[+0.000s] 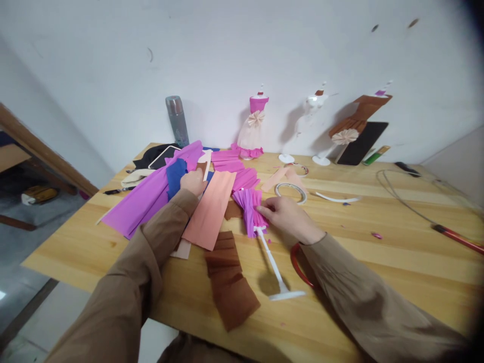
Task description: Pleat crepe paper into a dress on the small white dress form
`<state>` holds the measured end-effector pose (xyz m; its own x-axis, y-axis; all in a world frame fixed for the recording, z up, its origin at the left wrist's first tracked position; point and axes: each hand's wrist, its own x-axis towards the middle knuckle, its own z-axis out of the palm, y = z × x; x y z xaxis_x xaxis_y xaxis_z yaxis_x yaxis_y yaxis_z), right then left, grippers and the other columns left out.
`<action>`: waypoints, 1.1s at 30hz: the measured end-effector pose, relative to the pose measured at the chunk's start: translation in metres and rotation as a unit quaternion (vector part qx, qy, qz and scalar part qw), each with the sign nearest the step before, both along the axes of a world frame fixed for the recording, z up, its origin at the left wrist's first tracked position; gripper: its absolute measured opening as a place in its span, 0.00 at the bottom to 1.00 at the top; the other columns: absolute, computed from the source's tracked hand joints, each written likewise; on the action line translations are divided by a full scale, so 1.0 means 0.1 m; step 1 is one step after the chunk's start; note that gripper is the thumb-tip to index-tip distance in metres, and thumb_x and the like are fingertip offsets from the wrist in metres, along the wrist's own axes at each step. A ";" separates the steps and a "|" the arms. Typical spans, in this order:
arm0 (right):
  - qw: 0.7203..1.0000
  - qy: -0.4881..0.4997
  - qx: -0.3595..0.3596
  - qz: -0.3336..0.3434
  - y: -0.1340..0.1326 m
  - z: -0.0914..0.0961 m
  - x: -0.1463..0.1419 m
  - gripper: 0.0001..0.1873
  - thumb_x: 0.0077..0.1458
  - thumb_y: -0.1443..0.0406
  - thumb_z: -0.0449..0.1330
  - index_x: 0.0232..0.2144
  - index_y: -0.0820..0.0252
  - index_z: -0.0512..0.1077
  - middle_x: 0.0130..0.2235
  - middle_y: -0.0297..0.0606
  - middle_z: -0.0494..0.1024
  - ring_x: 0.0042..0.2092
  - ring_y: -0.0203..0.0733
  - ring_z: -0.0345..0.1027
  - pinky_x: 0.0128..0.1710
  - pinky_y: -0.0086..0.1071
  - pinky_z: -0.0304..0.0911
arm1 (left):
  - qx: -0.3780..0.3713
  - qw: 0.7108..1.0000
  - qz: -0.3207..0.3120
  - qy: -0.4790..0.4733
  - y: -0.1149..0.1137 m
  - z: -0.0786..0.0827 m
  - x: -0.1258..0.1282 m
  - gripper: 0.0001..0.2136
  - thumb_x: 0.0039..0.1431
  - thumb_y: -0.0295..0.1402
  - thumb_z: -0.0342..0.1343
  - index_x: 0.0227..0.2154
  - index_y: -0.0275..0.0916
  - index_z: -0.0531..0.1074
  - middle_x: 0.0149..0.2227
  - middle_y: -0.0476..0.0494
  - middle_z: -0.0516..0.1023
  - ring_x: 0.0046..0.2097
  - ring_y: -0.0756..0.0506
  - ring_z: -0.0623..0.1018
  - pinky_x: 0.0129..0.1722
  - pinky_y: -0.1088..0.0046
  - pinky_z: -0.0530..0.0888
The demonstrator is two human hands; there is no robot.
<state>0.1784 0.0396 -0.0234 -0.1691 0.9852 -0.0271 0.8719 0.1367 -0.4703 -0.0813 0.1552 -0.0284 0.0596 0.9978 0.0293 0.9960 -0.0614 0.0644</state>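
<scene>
My right hand point(283, 214) pinches the pink and purple pleated paper on a small white mannequin point(270, 257). The mannequin lies tilted, its round base towards me. My left hand point(193, 181) is closed at the pile of crepe paper; its fingertips are partly hidden, and a brown piece and a pale strip point(207, 164) show beside them. Around it lie a purple sheet point(141, 206), a blue piece point(176, 176) and a peach sheet point(212, 212). Brown crepe paper point(230, 282) lies nearer me, between my forearms.
At the back stand a pink-dressed mannequin point(258, 105), a bare white one point(314, 103) and a brown-dressed one point(363, 113). A grey flask point(177, 121) stands behind the pile. A tape roll point(290, 192), red-handled tool point(459, 238), cable and black tablet point(363, 143) are to the right.
</scene>
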 end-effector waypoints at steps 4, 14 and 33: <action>1.000 -0.003 0.000 0.000 0.00 0.01 -0.01 0.20 0.60 0.57 0.53 0.18 0.58 0.65 0.20 0.34 0.68 0.24 0.36 0.58 0.27 0.33 0.48 | -0.005 1.000 -0.012 0.001 -0.02 0.01 0.03 0.16 0.60 0.33 0.51 0.48 0.31 0.72 0.48 0.25 0.79 0.51 0.34 0.80 0.50 0.61 0.74; 1.000 0.010 -0.003 -0.008 0.02 0.01 0.02 0.20 0.60 0.57 0.55 0.19 0.59 0.67 0.21 0.37 0.73 0.25 0.37 0.61 0.27 0.32 0.49 | -0.035 0.997 0.010 -0.069 0.10 0.22 -0.13 0.11 0.55 0.26 0.54 0.41 0.32 0.77 0.45 0.27 0.81 0.51 0.35 0.80 0.50 0.66 0.75; 0.957 0.285 0.006 -0.051 -0.21 0.51 0.02 0.22 0.51 0.50 0.61 0.18 0.58 0.66 0.18 0.34 0.69 0.21 0.33 0.60 0.22 0.28 0.55 | -0.073 0.956 0.027 -0.284 -0.03 0.71 -0.35 0.07 0.57 0.27 0.52 0.33 0.36 0.76 0.20 0.49 0.70 0.25 0.50 0.75 0.29 0.74 0.77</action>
